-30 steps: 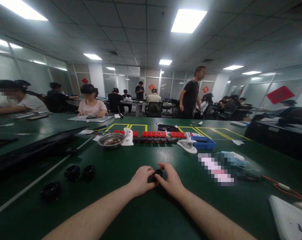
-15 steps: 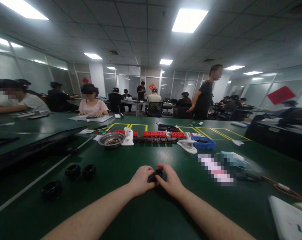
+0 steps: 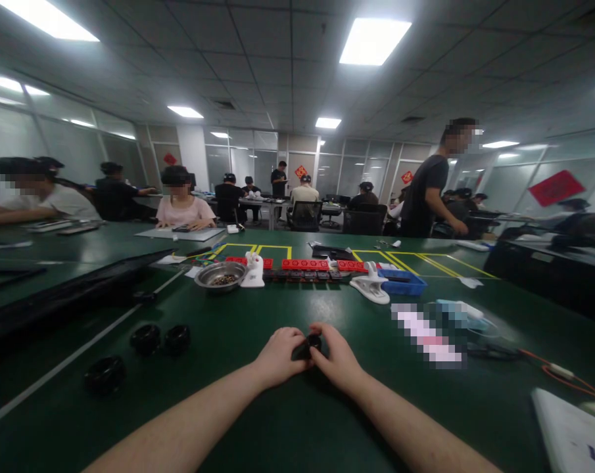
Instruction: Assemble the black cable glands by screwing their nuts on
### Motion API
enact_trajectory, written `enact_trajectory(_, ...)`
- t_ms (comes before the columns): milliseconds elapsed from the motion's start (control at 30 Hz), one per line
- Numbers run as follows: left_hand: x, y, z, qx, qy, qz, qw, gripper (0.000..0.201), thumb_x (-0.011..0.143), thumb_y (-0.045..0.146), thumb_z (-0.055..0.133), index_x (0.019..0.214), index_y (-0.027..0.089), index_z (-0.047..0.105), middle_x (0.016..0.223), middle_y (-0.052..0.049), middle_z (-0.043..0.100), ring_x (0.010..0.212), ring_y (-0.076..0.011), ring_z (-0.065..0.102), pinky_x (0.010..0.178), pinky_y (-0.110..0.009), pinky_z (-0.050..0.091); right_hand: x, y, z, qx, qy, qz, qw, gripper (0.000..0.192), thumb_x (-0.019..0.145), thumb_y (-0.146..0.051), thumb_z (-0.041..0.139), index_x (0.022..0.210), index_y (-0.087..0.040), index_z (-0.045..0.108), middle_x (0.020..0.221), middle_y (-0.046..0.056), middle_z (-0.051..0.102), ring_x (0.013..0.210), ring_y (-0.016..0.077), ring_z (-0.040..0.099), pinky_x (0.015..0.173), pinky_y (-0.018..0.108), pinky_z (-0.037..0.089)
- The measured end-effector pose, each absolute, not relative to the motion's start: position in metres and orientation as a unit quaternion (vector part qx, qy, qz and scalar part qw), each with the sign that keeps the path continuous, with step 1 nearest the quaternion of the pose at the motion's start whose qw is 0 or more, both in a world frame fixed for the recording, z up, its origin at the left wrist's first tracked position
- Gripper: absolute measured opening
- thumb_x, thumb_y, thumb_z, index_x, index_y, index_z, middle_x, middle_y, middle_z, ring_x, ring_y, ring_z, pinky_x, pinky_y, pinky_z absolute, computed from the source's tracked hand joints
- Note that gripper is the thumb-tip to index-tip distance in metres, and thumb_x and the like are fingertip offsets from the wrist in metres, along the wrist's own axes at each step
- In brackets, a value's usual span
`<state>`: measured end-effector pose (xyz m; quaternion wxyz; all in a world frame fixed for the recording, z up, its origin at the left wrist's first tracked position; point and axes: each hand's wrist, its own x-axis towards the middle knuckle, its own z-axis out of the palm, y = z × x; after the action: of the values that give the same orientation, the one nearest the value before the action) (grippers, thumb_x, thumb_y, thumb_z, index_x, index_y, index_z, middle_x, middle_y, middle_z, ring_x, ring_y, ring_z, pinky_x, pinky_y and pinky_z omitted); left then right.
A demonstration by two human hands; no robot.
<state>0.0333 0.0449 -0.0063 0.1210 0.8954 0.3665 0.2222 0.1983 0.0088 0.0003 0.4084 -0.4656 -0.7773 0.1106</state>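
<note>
Between my two hands, just above or on the green table, is a small black round part (image 3: 314, 341), mostly covered by fingers. My left hand (image 3: 280, 356) curls its fingers against the part's left side. With thumb and fingers bent round it, my right hand (image 3: 337, 361) grips the right side. Over to the left lie three black ring-shaped pieces, one nearer ring (image 3: 104, 374) and two farther ones, a left ring (image 3: 145, 339) and a right ring (image 3: 177, 339). What exact kind these black pieces are I cannot tell.
A metal bowl (image 3: 221, 277) of small pieces stands ahead, beside a white clamp stand (image 3: 253, 270). Red trays (image 3: 305, 264), a second white clamp (image 3: 371, 288) and a blue bin (image 3: 402, 282) line up rightward. A long black panel (image 3: 70, 289) lies left. People sit and walk beyond.
My hands stay nearly in place around the black part, the fingers shifting slightly. The person in dark clothes in the background has walked to the right.
</note>
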Motion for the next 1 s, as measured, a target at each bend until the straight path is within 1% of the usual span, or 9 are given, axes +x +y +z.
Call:
enact_trajectory(133, 0.0327, 0.0444, -0.006, 0.895, 0.367, 0.224, 0.119, 0.029, 0.068, 0.042, 0.058, 0.087, 0.021, 0.059, 0.098, -0.003, 0.055, 0.093, -0.0212, 0.049, 0.083, -0.033, 0.037, 0.1982, 0.0079, 0.003, -0.464, -0.775, 0.109, 0.415, 0.045, 0.066, -0.011, 0.053, 0.108, -0.018, 0.043, 0.099, 0.006, 0.052, 0.094, 0.0194, 0.049, 0.085, 0.035, 0.039)
enact_trajectory(267, 0.033, 0.0423, -0.0035, 0.895, 0.366, 0.223, 0.123, 0.029, 0.07, 0.043, 0.056, 0.088, 0.021, 0.059, 0.099, -0.003, 0.055, 0.093, -0.0209, 0.048, 0.084, -0.032, 0.037, 0.1988, 0.0074, 0.004, -0.475, -0.765, 0.107, 0.421, 0.038, 0.068, -0.018, 0.055, 0.105, -0.017, 0.044, 0.092, 0.006, 0.052, 0.089, 0.0208, 0.05, 0.081, 0.038, 0.04)
enact_trajectory(367, 0.0332, 0.0418, -0.0022, 0.895, 0.367, 0.221, 0.126, 0.029, 0.07, 0.043, 0.056, 0.088, 0.021, 0.059, 0.099, -0.003, 0.055, 0.093, -0.0208, 0.049, 0.084, -0.032, 0.037, 0.1985, 0.0067, 0.0032, -0.467, -0.77, 0.112, 0.419, 0.036, 0.069, -0.013, 0.051, 0.104, -0.018, 0.045, 0.093, 0.005, 0.053, 0.089, 0.019, 0.051, 0.082, 0.036, 0.04)
enact_trajectory(467, 0.033, 0.0419, -0.0017, 0.895, 0.369, 0.219, 0.127, 0.028, 0.069, 0.042, 0.057, 0.088, 0.021, 0.059, 0.098, -0.003, 0.055, 0.093, -0.0214, 0.049, 0.083, -0.033, 0.037, 0.1979, 0.007, 0.0023, -0.457, -0.777, 0.112, 0.418, 0.041, 0.067, -0.01, 0.05, 0.106, -0.019, 0.044, 0.097, 0.005, 0.054, 0.092, 0.0182, 0.051, 0.084, 0.034, 0.04)
enact_trajectory(633, 0.0321, 0.0408, 0.0003, 0.895, 0.367, 0.218, 0.129, 0.029, 0.07, 0.043, 0.056, 0.09, 0.022, 0.058, 0.099, -0.003, 0.055, 0.093, -0.0215, 0.049, 0.084, -0.033, 0.037, 0.1984, 0.0089, 0.0005, -0.466, -0.767, 0.103, 0.429, 0.037, 0.07, -0.018, 0.053, 0.106, -0.018, 0.044, 0.095, 0.007, 0.053, 0.091, 0.0203, 0.05, 0.082, 0.038, 0.04)
enact_trajectory(700, 0.0321, 0.0404, 0.0011, 0.896, 0.366, 0.217, 0.131, 0.029, 0.07, 0.043, 0.056, 0.091, 0.022, 0.058, 0.1, -0.003, 0.055, 0.094, -0.0215, 0.048, 0.084, -0.033, 0.037, 0.1988, 0.0084, 0.0003, -0.463, -0.77, 0.105, 0.427, 0.035, 0.071, -0.016, 0.051, 0.105, -0.018, 0.045, 0.093, 0.006, 0.054, 0.089, 0.0194, 0.051, 0.082, 0.037, 0.04)
enact_trajectory(833, 0.0325, 0.0411, 0.0003, 0.894, 0.369, 0.216, 0.131, 0.028, 0.07, 0.042, 0.057, 0.088, 0.021, 0.059, 0.1, -0.003, 0.055, 0.094, -0.0217, 0.049, 0.084, -0.033, 0.037, 0.1989, 0.0069, 0.0017, -0.446, -0.782, 0.11, 0.422, 0.04, 0.068, -0.01, 0.049, 0.107, -0.019, 0.045, 0.098, 0.005, 0.055, 0.094, 0.0181, 0.05, 0.085, 0.034, 0.039)
enact_trajectory(933, 0.0331, 0.042, -0.0015, 0.894, 0.37, 0.217, 0.126, 0.028, 0.068, 0.041, 0.059, 0.088, 0.021, 0.059, 0.099, -0.003, 0.055, 0.094, -0.022, 0.048, 0.084, -0.033, 0.037, 0.1988, 0.0078, 0.0017, -0.453, -0.774, 0.102, 0.43, 0.042, 0.068, -0.015, 0.053, 0.108, -0.018, 0.043, 0.102, 0.007, 0.053, 0.097, 0.0204, 0.049, 0.086, 0.037, 0.039)
enact_trajectory(1000, 0.0333, 0.0422, -0.0023, 0.895, 0.368, 0.219, 0.124, 0.028, 0.069, 0.041, 0.058, 0.089, 0.021, 0.059, 0.1, -0.003, 0.055, 0.094, -0.0217, 0.048, 0.084, -0.033, 0.037, 0.1986, 0.0087, 0.0009, -0.46, -0.769, 0.098, 0.433, 0.04, 0.068, -0.018, 0.055, 0.107, -0.017, 0.044, 0.099, 0.008, 0.052, 0.094, 0.0213, 0.049, 0.084, 0.039, 0.04)
